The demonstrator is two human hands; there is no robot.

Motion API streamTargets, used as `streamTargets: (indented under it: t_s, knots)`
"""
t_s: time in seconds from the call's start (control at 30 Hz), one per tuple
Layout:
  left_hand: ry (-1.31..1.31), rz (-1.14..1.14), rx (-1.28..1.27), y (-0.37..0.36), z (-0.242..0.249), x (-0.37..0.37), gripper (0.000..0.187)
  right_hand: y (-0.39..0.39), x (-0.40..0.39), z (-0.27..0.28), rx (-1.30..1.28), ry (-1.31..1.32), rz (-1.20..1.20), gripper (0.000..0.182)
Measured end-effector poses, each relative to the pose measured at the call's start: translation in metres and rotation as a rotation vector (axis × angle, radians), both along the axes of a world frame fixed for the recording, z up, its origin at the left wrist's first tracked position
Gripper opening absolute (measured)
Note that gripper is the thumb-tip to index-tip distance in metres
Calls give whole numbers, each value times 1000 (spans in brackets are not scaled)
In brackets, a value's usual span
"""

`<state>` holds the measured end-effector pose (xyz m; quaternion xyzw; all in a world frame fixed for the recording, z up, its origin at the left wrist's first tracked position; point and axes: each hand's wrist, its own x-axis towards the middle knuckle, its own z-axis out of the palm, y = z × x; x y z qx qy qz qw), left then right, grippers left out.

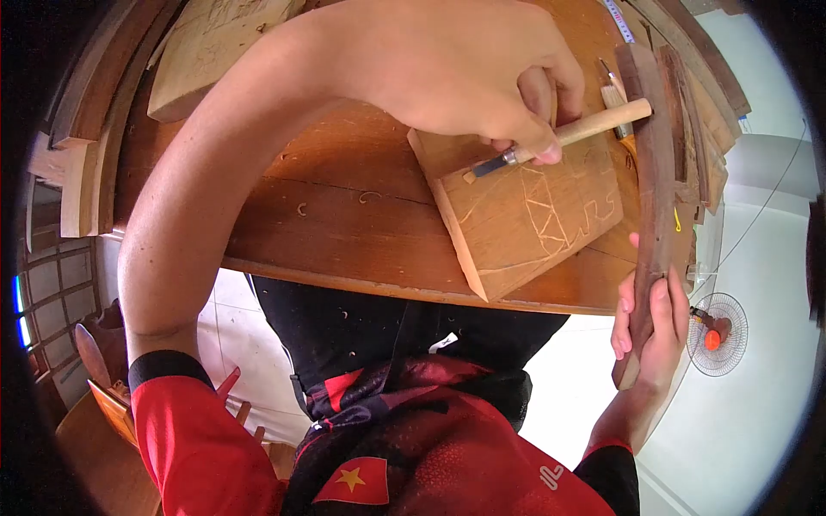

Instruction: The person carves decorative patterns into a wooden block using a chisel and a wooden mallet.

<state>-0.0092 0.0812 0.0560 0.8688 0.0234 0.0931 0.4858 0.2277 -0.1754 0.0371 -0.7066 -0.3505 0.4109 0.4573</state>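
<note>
My left hand [465, 73] is closed around the wooden handle of a chisel [602, 123], which lies at a low slant. The blade's tip is at the left part of a wooden board [482, 219], beside a small wood chip [469, 177]. Carved or scored outlines run across the board's face. My right hand [661, 322] grips the near end of a long dark wooden stick [651, 189]. Its upper part overlaps the butt of the chisel handle in this view.
The brown wooden table [344, 228] carries a few curled shavings. A thick wood block [215, 56] lies at the far left. Beyond the stick are a yellow-handled tool [625, 136], a tape measure [618, 21] and stacked wood strips [688, 129]. A fan [718, 335] stands at right.
</note>
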Motion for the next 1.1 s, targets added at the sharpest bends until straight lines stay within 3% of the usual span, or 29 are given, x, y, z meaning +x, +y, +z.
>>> streamTargets:
  t_s: [0.13, 0.3, 0.47, 0.6, 0.73, 0.87, 0.9, 1.0, 1.1]
  knots:
    - [116, -104, -240, 19, 7, 3, 30, -3, 0, -2, 45, 12, -18, 52]
    - [-8, 50, 62, -6, 2, -4, 30, -4, 0, -1, 115, 52, -43, 53]
    - [79, -48, -88, 15, 5, 1, 31, -2, -4, 4, -18, -3, -28, 54]
    - [45, 11, -15, 5, -5, 0, 32, 1, -3, 1, 268, 96, -172, 55]
    - [34, -103, -142, 16, -5, -1, 32, -6, 2, 2, -88, -36, 5, 55]
    - [65, -3, -36, 5, -11, 0, 32, -3, -2, -2, 290, 132, -197, 52]
    - [91, -6, -57, 6, -10, 2, 32, -4, -8, -5, 272, 105, -226, 51]
    - [136, -81, -167, 17, -6, 6, 31, -10, 2, 0, -80, -27, 45, 54]
    - [87, -12, -81, 8, -11, 0, 31, 0, -6, 1, 166, 91, -200, 54]
